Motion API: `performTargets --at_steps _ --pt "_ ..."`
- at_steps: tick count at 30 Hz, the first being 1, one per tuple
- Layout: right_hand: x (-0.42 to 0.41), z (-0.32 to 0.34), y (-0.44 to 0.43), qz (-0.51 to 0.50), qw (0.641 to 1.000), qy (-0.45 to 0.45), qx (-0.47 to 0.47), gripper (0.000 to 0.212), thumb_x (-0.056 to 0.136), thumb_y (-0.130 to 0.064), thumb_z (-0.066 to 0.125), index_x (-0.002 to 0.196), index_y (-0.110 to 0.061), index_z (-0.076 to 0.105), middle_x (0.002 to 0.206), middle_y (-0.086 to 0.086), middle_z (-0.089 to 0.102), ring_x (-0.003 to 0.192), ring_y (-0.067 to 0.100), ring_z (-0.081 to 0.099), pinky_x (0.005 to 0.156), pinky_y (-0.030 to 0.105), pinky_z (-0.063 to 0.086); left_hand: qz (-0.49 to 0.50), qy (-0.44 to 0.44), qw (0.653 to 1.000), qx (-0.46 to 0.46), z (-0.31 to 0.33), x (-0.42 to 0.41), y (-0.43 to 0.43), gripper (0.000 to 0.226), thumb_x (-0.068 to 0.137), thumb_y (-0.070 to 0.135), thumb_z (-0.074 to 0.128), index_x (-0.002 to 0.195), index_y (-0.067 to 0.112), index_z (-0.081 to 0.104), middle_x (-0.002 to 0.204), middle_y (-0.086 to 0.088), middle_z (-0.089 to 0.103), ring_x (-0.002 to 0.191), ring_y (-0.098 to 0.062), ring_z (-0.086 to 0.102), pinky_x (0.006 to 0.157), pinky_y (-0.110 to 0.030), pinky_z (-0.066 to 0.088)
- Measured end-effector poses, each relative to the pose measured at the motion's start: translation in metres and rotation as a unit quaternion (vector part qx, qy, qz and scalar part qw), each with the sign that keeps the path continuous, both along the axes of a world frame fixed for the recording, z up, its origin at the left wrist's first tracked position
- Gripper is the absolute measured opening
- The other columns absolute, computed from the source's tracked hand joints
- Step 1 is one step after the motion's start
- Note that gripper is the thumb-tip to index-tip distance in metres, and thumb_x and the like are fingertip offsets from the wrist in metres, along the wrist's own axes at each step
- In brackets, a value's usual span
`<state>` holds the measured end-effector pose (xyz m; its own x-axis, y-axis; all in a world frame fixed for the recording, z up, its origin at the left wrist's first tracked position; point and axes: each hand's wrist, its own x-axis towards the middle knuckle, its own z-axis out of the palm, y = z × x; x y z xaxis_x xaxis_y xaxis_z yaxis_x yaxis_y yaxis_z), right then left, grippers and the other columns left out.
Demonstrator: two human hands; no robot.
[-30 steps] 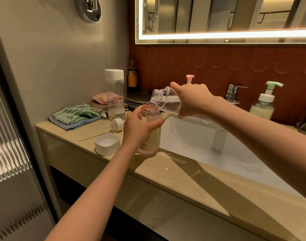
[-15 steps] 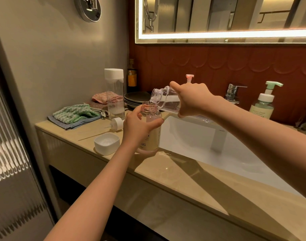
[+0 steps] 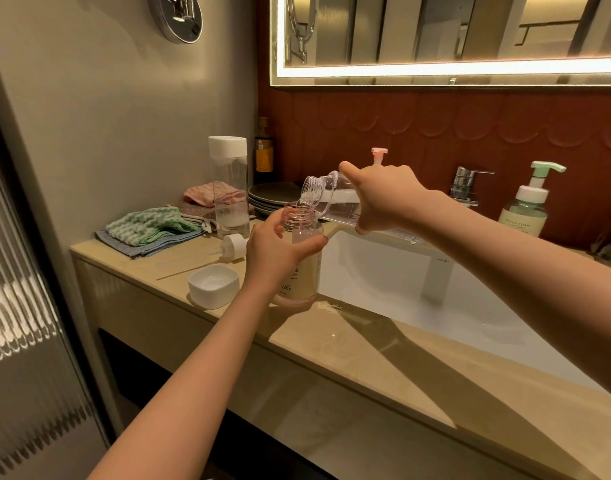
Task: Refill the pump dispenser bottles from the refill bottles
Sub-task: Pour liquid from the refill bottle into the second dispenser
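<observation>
Mid-pour, with left hand (image 3: 280,251) gripping the open pump bottle (image 3: 306,271) upright on the tabletop (image 3: 332,344) and right hand (image 3: 383,199) clamped on the tilted refill bottle (image 3: 323,192), mouth over mouth, flow too faint to confirm; next, steady tilt, then righting before overflow.

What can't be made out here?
Head view only:
Fill level in the dispenser bottle: left hand and label cover it.
Body of the refill bottle: right hand hides most.
Bottle under the pink pump: behind the right hand.
Small print on the green pump bottle: too small.
</observation>
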<state>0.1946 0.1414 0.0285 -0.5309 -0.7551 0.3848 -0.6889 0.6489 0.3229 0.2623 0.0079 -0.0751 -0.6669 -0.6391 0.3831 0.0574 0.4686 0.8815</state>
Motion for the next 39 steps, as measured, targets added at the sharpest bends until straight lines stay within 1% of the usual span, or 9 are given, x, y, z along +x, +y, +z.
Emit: performTargets --at_steps 7,17,22,26,30,33,37,39 --pt "-0.0001 -0.0001 -0.0005 0.000 1.000 -0.004 -0.001 0.067 0.078 -0.021 0.072 0.132 -0.013 0.033 0.064 -0.003 0.032 0.053 0.008 0.030 0.046 0.022 0.020 -0.003 0.001 1.000 0.003 0.0002 0.0005 0.0002 0.084 0.071 0.042 0.077 0.142 0.021 0.037 0.141 -0.004 0.046 0.127 -0.021 0.044 0.084 -0.032 0.040" --pt "0.0012 0.0006 0.0004 0.001 1.000 -0.002 0.001 0.068 0.078 -0.020 0.072 0.133 -0.013 0.032 0.064 -0.003 0.031 0.053 0.008 0.029 0.045 0.022 0.019 -0.001 0.001 1.000 0.001 0.0011 0.0003 0.0005 0.078 0.072 0.041 0.076 0.139 0.021 0.042 0.138 -0.004 0.049 0.126 -0.022 0.045 0.084 -0.032 0.040" --pt "0.0014 0.0006 0.0004 0.002 1.000 -0.001 0.001 0.067 0.078 -0.020 0.072 0.132 -0.012 0.033 0.064 -0.003 0.031 0.053 0.008 0.029 0.045 0.022 0.019 -0.002 0.002 1.000 0.000 0.0004 0.0001 -0.0005 0.081 0.071 0.041 0.076 0.141 0.021 0.040 0.140 -0.004 0.048 0.126 -0.022 0.045 0.083 -0.032 0.040" --pt "0.0014 0.0000 0.0006 0.000 1.000 0.005 0.000 0.068 0.077 -0.020 0.072 0.133 -0.013 0.033 0.070 -0.001 0.039 0.052 0.009 0.029 0.045 0.022 0.019 -0.001 -0.001 1.000 -0.001 -0.0014 -0.0011 -0.0028 0.082 0.070 0.044 0.076 0.140 0.023 0.039 0.139 -0.005 0.048 0.124 -0.022 0.046 0.086 -0.034 0.042" --pt "0.0008 -0.0004 0.0002 -0.004 1.000 0.009 -0.002 0.067 0.076 -0.020 0.071 0.131 -0.013 0.033 0.066 -0.003 0.033 0.052 0.009 0.029 0.045 0.023 0.020 -0.003 0.000 1.000 0.000 -0.0017 -0.0018 -0.0026 0.082 0.070 0.043 0.077 0.140 0.023 0.039 0.138 -0.005 0.047 0.124 -0.022 0.045 0.086 -0.034 0.041" --pt "0.0000 -0.0012 0.0001 -0.003 1.000 0.008 -0.002 0.068 0.076 -0.020 0.071 0.132 -0.013 0.033 0.071 -0.001 0.039 0.052 0.009 0.030 0.045 0.023 0.020 -0.003 0.000 1.000 0.001 -0.0022 -0.0025 -0.0029 0.082 0.069 0.044 0.077 0.140 0.022 0.040 0.138 -0.005 0.048 0.124 -0.022 0.045 0.086 -0.033 0.041" --pt "0.0003 -0.0005 0.0001 -0.002 1.000 0.006 0.000 0.069 0.078 -0.020 0.072 0.134 -0.013 0.032 0.065 -0.004 0.032 0.052 0.008 0.030 0.044 0.022 0.020 -0.003 -0.001 1.000 -0.001 -0.0028 -0.0034 -0.0040 0.082 0.069 0.045 0.076 0.140 0.023 0.040 0.138 -0.004 0.048 0.124 -0.023 0.046 0.085 -0.034 0.041" --pt "-0.0001 -0.0004 -0.0002 -0.002 1.000 0.002 0.000 0.071 0.078 -0.020 0.072 0.136 -0.013 0.031 0.065 -0.004 0.032 0.053 0.008 0.031 0.044 0.022 0.021 -0.004 -0.002 1.000 0.000 -0.0029 -0.0038 -0.0042 0.084 0.069 0.045 0.076 0.141 0.022 0.039 0.139 -0.004 0.047 0.125 -0.023 0.045 0.086 -0.034 0.041"
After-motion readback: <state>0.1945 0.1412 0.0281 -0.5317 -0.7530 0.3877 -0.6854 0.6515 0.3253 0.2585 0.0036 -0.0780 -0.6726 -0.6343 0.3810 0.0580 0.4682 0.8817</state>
